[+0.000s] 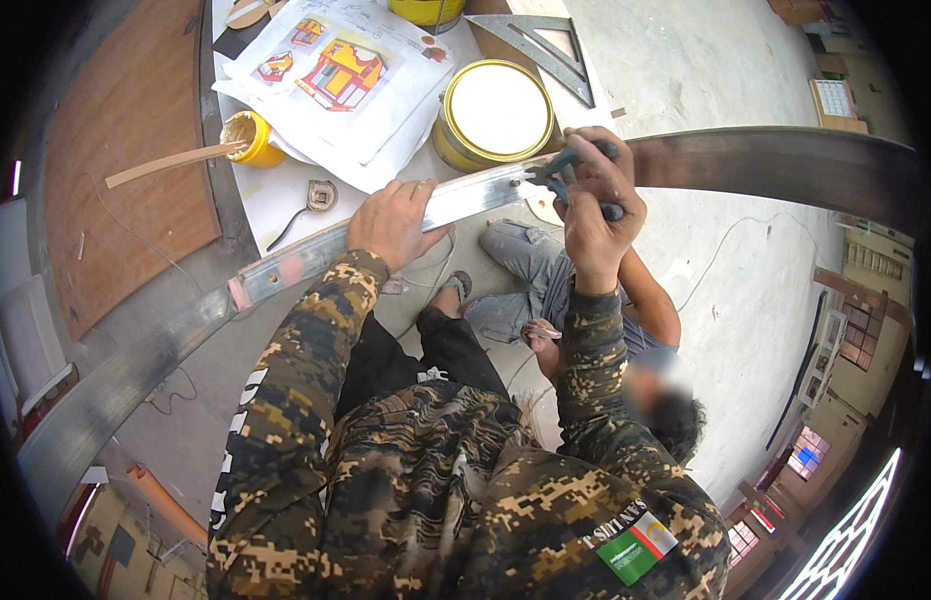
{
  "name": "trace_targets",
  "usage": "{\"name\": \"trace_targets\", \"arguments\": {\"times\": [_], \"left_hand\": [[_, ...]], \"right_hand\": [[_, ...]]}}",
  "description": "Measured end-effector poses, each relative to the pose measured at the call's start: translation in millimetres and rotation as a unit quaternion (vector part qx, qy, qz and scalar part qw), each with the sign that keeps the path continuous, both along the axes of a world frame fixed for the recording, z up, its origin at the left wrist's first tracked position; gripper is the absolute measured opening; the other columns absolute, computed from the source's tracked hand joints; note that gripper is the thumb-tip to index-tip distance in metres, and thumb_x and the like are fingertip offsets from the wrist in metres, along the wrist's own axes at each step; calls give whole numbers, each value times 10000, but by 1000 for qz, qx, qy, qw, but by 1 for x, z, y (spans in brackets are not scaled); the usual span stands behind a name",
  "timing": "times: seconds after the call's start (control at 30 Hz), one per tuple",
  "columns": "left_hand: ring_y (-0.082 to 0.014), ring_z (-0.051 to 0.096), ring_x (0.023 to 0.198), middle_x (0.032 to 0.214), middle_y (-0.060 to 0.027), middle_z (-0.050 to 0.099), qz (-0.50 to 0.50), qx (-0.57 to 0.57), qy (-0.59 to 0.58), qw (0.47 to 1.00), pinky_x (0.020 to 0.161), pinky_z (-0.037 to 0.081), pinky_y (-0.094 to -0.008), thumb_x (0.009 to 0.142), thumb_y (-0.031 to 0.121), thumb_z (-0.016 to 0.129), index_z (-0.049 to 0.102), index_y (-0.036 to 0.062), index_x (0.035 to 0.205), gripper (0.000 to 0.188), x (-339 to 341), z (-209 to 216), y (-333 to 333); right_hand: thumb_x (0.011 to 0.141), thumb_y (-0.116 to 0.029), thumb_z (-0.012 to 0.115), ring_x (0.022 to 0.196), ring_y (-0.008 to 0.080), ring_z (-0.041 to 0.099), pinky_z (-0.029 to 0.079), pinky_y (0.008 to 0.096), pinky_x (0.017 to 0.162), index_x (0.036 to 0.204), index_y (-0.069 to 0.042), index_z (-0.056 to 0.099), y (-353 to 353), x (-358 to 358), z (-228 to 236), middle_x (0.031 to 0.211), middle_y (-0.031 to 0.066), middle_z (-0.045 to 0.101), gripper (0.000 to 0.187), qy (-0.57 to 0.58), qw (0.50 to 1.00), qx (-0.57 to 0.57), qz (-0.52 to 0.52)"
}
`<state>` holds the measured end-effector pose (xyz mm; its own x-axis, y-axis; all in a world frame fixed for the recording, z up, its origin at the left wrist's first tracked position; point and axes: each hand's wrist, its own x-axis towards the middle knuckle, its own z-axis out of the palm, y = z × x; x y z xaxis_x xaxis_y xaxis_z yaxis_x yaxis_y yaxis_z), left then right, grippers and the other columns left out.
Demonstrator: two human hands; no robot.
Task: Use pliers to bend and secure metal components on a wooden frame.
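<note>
A long metal bar runs across in front of me along the near edge of the white table. My left hand is closed over it, thumb on the near side and fingers on the far side. To the right, my right hand grips the dark handles of blue pliers. The pliers' jaws are at the bar, beside a small bolt or screw on its face; whether they bite on anything is too small to tell. Right behind the jaws stands a round can with a white lid.
Printed drawings, a yellow pot with a wooden stick, a tape measure and a metal triangle square lie on the table. Another person sits on the floor close below my right arm. A cable trails over the floor.
</note>
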<state>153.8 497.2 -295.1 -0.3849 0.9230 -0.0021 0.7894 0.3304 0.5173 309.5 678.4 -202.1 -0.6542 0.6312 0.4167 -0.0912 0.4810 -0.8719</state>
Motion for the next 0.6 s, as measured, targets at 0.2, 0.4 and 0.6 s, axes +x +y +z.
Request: {"name": "trace_targets", "arguments": {"times": [0.2, 0.4, 0.6], "left_hand": [[-271, 677, 970, 1045, -97, 700, -1, 1, -1, 1000, 818, 569, -405, 775, 432, 845, 649, 93, 1228, 600, -1, 0, 0], [-262, 667, 1003, 1064, -85, 703, -3, 3, -2, 1000, 833, 565, -398, 779, 422, 844, 646, 80, 1227, 597, 0, -1, 0], [-256, 666, 989, 1063, -87, 701, -7, -4, 3, 1000, 833, 564, -392, 779, 423, 843, 642, 77, 1228, 602, -1, -1, 0]], "right_hand": [[745, 115, 506, 1031, 145, 569, 478, 249, 834, 1268, 25, 690, -9, -1, -11, 1311, 152, 582, 562, 1, 997, -6, -75], [734, 107, 504, 1019, 156, 567, 470, 251, 833, 1247, 19, 698, -14, -4, -21, 1298, 142, 583, 556, 15, 995, -9, -99], [698, 112, 479, 1035, 206, 591, 480, 270, 869, 1116, 28, 735, -17, -7, -23, 1266, 151, 592, 498, 32, 997, 14, -63]]}}
